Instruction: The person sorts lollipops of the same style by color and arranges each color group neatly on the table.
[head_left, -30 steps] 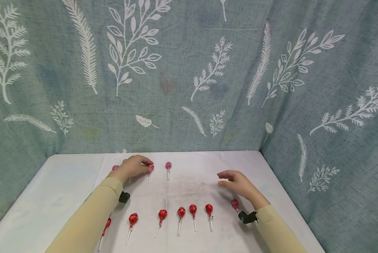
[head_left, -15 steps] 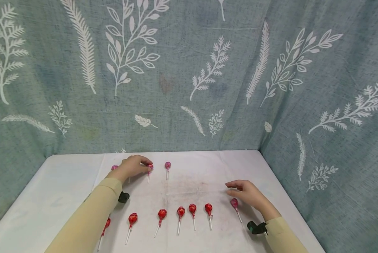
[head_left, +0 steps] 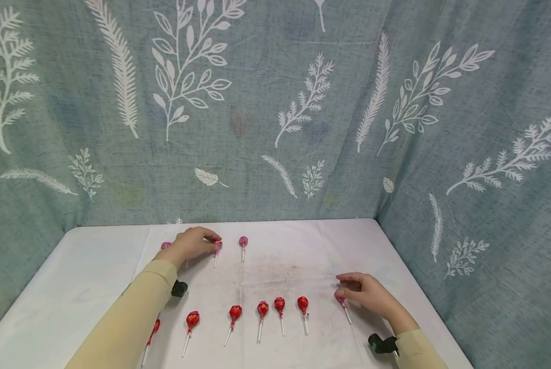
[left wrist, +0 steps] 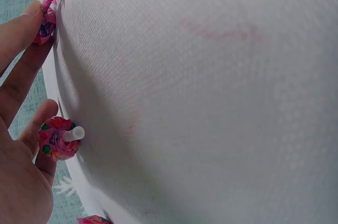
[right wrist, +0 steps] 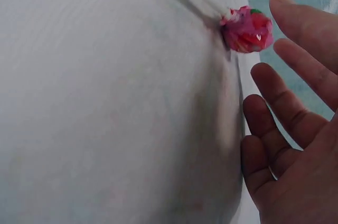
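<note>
My left hand [head_left: 193,244] is at the back left of the table, pinching the wrapped head of a pink lollipop [head_left: 218,245] between thumb and fingers, its stick pointing toward the front. In the left wrist view that lollipop [left wrist: 45,26] shows at the fingertips, and a second pink lollipop [left wrist: 57,139] lies by the lower fingers. Over on the right, my right hand [head_left: 372,293] hovers low by another pink lollipop [head_left: 340,295]. The right wrist view shows thumb and fingers spread, a small gap from the lollipop's head [right wrist: 248,30].
Several red lollipops lie in a loose row along the front, among them one red lollipop [head_left: 192,320] toward the left and another [head_left: 303,303] toward the right. A pink lollipop [head_left: 243,242] sits at the back, right of my left hand. A patterned curtain [head_left: 257,113] encloses the white table [head_left: 284,353].
My right hand has moved down and to the right, from above the table to beside the pink lollipop there. My left hand stays in place on its lollipop.
</note>
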